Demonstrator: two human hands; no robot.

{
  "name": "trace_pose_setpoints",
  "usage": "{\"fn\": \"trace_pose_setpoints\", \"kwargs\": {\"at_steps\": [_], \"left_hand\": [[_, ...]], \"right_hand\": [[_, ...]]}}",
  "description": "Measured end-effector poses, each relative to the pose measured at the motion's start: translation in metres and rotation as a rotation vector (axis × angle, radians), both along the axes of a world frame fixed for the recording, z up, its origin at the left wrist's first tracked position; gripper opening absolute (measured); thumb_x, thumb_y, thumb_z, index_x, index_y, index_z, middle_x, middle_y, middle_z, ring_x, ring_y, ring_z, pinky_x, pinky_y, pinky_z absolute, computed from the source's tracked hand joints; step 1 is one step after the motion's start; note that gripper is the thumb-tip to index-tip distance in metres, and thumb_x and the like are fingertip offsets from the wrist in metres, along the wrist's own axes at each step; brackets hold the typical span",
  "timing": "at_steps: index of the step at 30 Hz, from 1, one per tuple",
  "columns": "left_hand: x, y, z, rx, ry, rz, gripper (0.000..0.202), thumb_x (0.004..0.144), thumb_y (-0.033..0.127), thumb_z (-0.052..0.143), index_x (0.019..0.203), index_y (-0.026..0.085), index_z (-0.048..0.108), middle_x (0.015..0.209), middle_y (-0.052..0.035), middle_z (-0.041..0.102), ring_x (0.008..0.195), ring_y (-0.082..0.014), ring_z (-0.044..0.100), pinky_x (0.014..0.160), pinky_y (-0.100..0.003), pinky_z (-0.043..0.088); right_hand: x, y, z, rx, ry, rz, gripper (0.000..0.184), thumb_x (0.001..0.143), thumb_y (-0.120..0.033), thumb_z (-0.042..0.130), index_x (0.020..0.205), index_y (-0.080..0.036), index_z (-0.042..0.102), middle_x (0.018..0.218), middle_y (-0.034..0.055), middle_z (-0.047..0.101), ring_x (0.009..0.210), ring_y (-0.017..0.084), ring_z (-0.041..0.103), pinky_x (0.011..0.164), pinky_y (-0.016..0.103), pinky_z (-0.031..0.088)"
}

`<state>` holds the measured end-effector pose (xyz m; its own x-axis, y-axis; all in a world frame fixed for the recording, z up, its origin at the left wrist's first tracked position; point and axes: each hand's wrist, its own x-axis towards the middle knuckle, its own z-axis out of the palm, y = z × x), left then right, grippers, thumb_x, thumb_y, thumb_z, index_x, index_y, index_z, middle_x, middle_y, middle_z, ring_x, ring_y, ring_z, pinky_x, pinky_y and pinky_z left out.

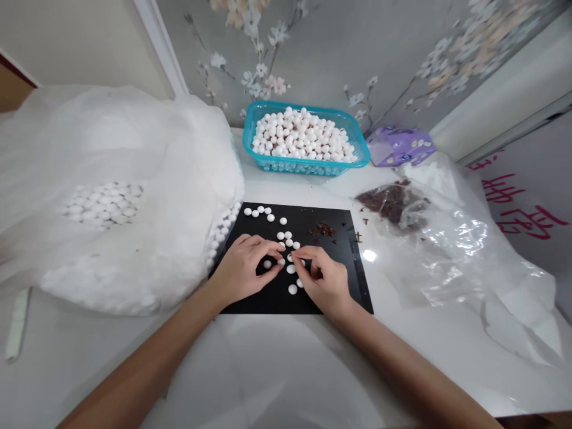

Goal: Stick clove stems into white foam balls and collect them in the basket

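Over a black mat, my left hand pinches a small white ball between thumb and fingertips. My right hand is closed in a pinch just to its right; a tiny dark bit, apparently a small brown piece, shows at its fingertips. Loose white balls lie around and between both hands, some partly hidden by the right fingers. Further up the mat are several more white balls at the left. A little heap of brown pieces sits beyond my right hand.
Behind the mat stands a blue plastic basket full of white balls. A large translucent bag of white balls bulges at the left. To the right lie a clear bag with brown pieces and a purple packet. A flowered wall rises behind.
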<state>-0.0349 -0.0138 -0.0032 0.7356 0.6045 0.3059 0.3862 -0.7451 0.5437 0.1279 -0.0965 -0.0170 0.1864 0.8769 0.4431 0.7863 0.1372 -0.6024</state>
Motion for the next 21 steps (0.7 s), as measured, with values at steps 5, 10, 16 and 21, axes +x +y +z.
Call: {"fn": "trace_pose_setpoints", "kwargs": {"at_steps": [5, 10, 16, 21], "left_hand": [[0.0003, 0.0011, -0.0023, -0.055, 0.003, 0.018, 0.024, 0.081, 0.027, 0.056, 0.104, 0.022, 0.050, 0.084, 0.0021, 0.072, 0.081, -0.0156, 0.061, 0.081, -0.034, 0.037], [0.0011, 0.0016, -0.0006, -0.067, 0.003, 0.017, 0.025, 0.082, 0.028, 0.056, 0.105, 0.022, 0.049, 0.084, 0.0035, 0.072, 0.082, -0.0150, 0.061, 0.080, -0.033, 0.036], [0.0014, 0.0013, -0.0013, -0.085, 0.001, 0.036, 0.034, 0.082, 0.030, 0.056, 0.113, 0.023, 0.045, 0.085, 0.0024, 0.072, 0.083, -0.0169, 0.062, 0.080, -0.034, 0.036], [0.0007, 0.0015, -0.0031, -0.127, -0.005, 0.043, 0.036, 0.081, 0.030, 0.058, 0.113, 0.023, 0.044, 0.085, 0.0036, 0.072, 0.084, -0.0160, 0.064, 0.082, -0.035, 0.036]], "right_hand": [[-0.0006, -0.0009, -0.0046, -0.042, 0.011, 0.007, 0.007, 0.083, -0.021, 0.051, 0.086, -0.023, 0.058, 0.064, -0.0044, 0.064, 0.039, 0.006, 0.050, 0.041, 0.018, 0.039], [-0.0012, -0.0022, -0.0052, 0.019, -0.101, 0.055, 0.010, 0.084, -0.017, 0.050, 0.088, -0.022, 0.058, 0.070, -0.0030, 0.068, 0.041, 0.006, 0.053, 0.044, 0.018, 0.040], [-0.0018, -0.0032, -0.0017, 0.056, -0.292, 0.131, 0.018, 0.087, -0.015, 0.045, 0.093, -0.020, 0.061, 0.071, -0.0008, 0.070, 0.051, 0.009, 0.060, 0.047, 0.021, 0.039], [-0.0013, -0.0029, 0.0009, 0.058, -0.296, 0.137, 0.017, 0.086, -0.015, 0.046, 0.092, -0.020, 0.061, 0.068, -0.0019, 0.069, 0.044, 0.008, 0.056, 0.045, 0.022, 0.037]]}}
